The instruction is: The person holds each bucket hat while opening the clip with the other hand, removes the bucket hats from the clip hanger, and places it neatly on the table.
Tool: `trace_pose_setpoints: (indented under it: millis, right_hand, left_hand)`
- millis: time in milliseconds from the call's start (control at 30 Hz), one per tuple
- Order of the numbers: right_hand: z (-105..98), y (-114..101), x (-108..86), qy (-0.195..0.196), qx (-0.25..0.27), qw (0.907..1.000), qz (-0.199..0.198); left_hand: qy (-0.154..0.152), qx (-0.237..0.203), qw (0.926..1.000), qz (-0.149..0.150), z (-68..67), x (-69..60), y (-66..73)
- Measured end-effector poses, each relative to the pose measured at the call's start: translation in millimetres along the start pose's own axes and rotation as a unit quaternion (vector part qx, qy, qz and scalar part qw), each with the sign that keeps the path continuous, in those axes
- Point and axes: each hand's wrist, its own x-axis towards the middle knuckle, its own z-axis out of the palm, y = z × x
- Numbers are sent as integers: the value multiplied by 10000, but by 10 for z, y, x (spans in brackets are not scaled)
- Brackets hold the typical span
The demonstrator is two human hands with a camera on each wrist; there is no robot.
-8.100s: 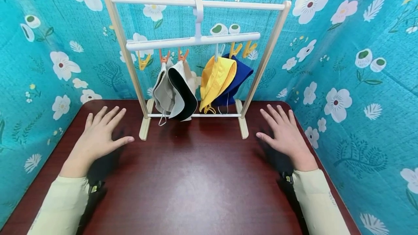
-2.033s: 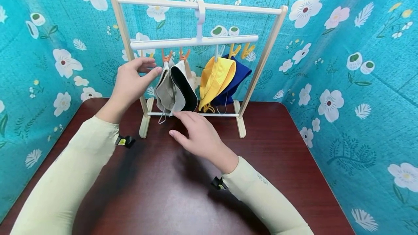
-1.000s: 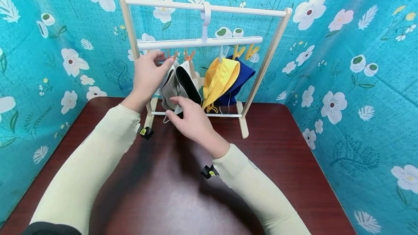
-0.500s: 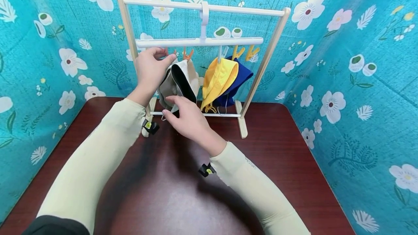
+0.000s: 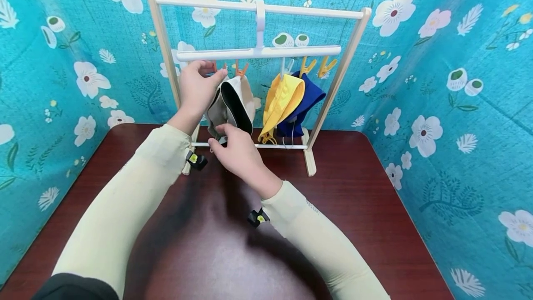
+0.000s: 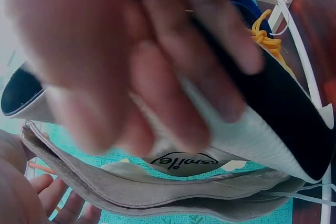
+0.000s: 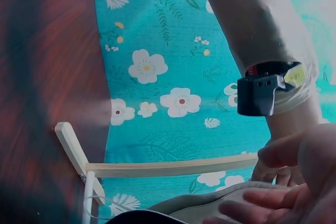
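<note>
A beige-grey hat [image 5: 216,110] with a black-lined brim [image 5: 234,101] hangs from the white hanger [image 5: 291,52] by two orange clothespins; it bears a "smile" print [image 6: 185,162]. My left hand [image 5: 196,86] is at the left orange clothespin [image 5: 220,66], its thumb and fingers pinching it, though the grip is partly hidden. In the left wrist view this clothespin [image 6: 42,168] shows between the fingers. The second orange clothespin [image 5: 241,69] stays on the hat. My right hand [image 5: 239,152] is just in front of the hat's lower edge, fingers loosely bent, thumb apart, holding nothing.
A yellow hat part [image 5: 283,103] and navy fabric [image 5: 304,101] hang at the right, held by a pale clothespin [image 5: 286,66] and a yellow one [image 5: 307,66]. Another yellow clothespin [image 5: 327,66] hangs beside them. A wooden rack [image 5: 351,54] stands on the dark red table [image 5: 358,207].
From flat above the table, both hands have come to the beige-grey hat. The left hand has reached the left clothespin; the right has risen to the hat's lower edge. The hat has swung slightly.
</note>
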Motion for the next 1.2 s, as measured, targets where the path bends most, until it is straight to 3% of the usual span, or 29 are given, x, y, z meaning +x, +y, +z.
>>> trace_pose_setpoints:
  millis: [167, 333, 667, 833, 1200]
  right_hand:
    - [1, 68, 41, -183, 383, 9979, 499]
    - [41, 126, 90, -201, 604, 9955, 705]
    - [215, 171, 206, 236, 1186, 9908, 607]
    - [300, 174, 288, 397, 634, 9956, 560]
    - [389, 202, 368, 135, -441, 9948, 912]
  left_hand:
    - [91, 102, 9999, 95, 35, -11, 2]
    - [208, 211, 9995, 129, 49, -40, -7]
    - [318, 368, 9988, 71, 72, -65, -25]
    - [374, 366, 9986, 120, 73, -75, -17]
    - [396, 250, 9988, 121, 61, -97, 21]
